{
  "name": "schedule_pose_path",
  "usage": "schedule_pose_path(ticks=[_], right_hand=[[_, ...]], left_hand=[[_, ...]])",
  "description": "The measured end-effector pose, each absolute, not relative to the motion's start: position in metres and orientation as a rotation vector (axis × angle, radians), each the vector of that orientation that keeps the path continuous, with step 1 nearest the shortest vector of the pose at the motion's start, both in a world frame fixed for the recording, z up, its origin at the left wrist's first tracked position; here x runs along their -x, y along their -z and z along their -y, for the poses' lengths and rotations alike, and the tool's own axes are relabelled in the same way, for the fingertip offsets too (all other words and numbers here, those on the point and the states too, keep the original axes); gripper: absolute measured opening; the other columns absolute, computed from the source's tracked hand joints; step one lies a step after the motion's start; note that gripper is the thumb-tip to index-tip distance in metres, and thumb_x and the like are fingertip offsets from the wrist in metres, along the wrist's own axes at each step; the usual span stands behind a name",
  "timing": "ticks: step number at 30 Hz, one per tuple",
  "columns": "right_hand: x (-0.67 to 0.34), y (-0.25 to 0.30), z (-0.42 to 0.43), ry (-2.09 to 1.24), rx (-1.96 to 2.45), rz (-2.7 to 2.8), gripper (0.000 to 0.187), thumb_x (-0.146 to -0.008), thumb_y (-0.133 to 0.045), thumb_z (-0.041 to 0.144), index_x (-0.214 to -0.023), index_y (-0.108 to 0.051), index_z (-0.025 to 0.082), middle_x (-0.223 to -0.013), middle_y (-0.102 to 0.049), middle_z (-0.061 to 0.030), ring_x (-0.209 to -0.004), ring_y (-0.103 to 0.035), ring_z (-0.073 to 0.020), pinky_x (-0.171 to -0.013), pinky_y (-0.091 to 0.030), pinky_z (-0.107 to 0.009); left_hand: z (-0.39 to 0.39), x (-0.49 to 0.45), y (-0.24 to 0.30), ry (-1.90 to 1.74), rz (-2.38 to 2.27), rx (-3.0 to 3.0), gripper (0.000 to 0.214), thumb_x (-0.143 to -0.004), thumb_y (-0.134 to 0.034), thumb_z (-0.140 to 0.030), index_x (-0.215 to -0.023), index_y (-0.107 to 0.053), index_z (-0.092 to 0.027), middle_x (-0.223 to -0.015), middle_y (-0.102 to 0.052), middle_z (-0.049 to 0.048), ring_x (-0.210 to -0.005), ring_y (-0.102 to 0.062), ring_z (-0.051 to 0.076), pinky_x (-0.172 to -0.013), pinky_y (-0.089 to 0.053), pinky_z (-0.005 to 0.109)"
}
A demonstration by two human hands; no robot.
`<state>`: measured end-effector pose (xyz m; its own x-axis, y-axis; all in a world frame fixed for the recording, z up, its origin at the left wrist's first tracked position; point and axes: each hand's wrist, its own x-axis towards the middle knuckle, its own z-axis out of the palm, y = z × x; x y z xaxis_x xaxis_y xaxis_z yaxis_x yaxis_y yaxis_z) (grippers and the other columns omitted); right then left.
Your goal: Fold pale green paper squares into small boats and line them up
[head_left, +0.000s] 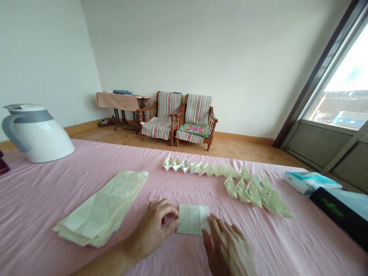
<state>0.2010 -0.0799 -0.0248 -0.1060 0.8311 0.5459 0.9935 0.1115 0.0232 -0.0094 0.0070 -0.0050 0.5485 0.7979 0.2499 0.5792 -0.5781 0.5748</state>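
Note:
A small pale-green square of folded paper (193, 219), marked with a faint grid, lies flat on the pink cloth in front of me. My left hand (156, 224) has its thumb and forefinger closed at the paper's left edge. At the opposite edge, my right hand (228, 245) rests with fingers extended, the fingertips touching the paper's right side. To the left is a stack of creased paper sheets (106, 207). Beyond the square, several folded paper boats (207, 168) stand in a row, and more pointed paper boats (253, 193) cluster at the right.
The pink tablecloth (161, 253) covers the surface. A white and grey jug (47, 134) stands at the far left. On the right lie a blue and white packet (312, 181) and a black box (330, 212). Two wooden armchairs (192, 119) stand beyond the table.

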Motion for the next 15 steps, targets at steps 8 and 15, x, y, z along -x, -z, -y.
schedule_pose_path(ticks=[8, 15], right_hand=[[-0.205, 0.037, 0.076, 0.536, 1.699, 1.972, 0.039, -0.084, -0.048, 0.019, -0.123, -0.047, 0.015, -0.099, -0.069, -0.0103, -0.078, -0.065, -0.0255, -0.063, -0.047, -0.036], [-0.208, 0.037, 0.072, 0.598, 1.675, 1.940, 0.056, -0.087, -0.043, 0.022, -0.141, -0.033, 0.012, -0.127, -0.058, -0.0189, -0.099, -0.064, -0.0305, -0.067, -0.053, -0.039]], left_hand=[[-0.003, 0.009, -0.003, -0.681, -1.032, -2.362, 0.012, -0.076, -0.075, -0.017, -0.085, -0.067, -0.020, -0.081, -0.062, 0.0005, -0.082, -0.055, 0.019, -0.077, -0.040, 0.030], [0.003, 0.009, -0.012, -0.712, -0.813, -2.451, 0.022, -0.079, -0.072, -0.013, -0.098, -0.066, -0.021, -0.097, -0.061, 0.0034, -0.096, -0.053, 0.021, -0.088, -0.040, 0.035]])
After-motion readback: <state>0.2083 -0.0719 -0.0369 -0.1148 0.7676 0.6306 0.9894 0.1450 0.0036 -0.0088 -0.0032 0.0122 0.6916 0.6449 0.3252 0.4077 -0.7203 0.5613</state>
